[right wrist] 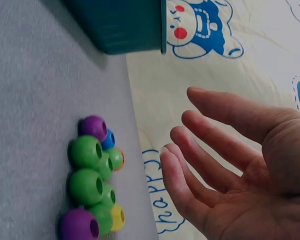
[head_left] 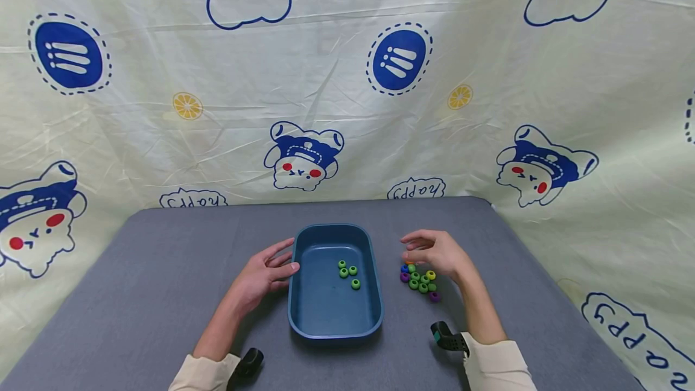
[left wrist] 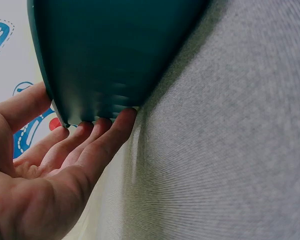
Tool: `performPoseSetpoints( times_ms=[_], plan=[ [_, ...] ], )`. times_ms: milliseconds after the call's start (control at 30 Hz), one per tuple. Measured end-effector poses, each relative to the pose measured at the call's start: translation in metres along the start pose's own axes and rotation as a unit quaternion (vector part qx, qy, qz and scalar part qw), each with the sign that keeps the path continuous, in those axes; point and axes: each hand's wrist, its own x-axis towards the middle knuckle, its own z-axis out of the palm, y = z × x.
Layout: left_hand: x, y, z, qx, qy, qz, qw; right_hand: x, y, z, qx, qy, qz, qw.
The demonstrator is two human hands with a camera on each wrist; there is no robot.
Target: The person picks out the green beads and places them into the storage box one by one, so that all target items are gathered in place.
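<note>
A blue rectangular bin [head_left: 320, 315] stands on the table with several green beads [head_left: 344, 273] lying on its floor. My left hand [head_left: 257, 279] is at the bin's left side. In the left wrist view its extended fingertips touch the bin's wall [left wrist: 100, 60], thumb near the rim. To the right of the bin lies a cluster of round holed beads, mostly green [head_left: 415, 276], with purple [head_left: 435, 297], yellow [head_left: 431, 274], blue [head_left: 404, 268] and orange ones. Over the cluster's far end hovers my right hand [head_left: 437, 252], fingers loosely bent; the right wrist view shows nothing in its grasp.
A grey cloth covers the table [head_left: 163, 294]. Behind and beside it hangs a pale printed curtain [head_left: 336, 77]. Dark straps with black devices sit at both wrists, the right one [head_left: 447, 338] close to the beads' near side.
</note>
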Motion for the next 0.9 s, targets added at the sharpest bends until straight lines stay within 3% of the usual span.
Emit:
performPoseSetpoints(
  times_ms=[433, 900],
  plan=[
    [0.0, 0.0, -0.001, -0.003, -0.003, 0.002, 1.0, 0.004, 0.019, -0.005, -0.033, 0.015, 0.041, 0.9985],
    [0.0, 0.0, 0.001, -0.001, 0.006, 0.002, 1.0, 0.008, 0.03, -0.002, -0.059, 0.011, 0.04, 0.9974]
  ],
)
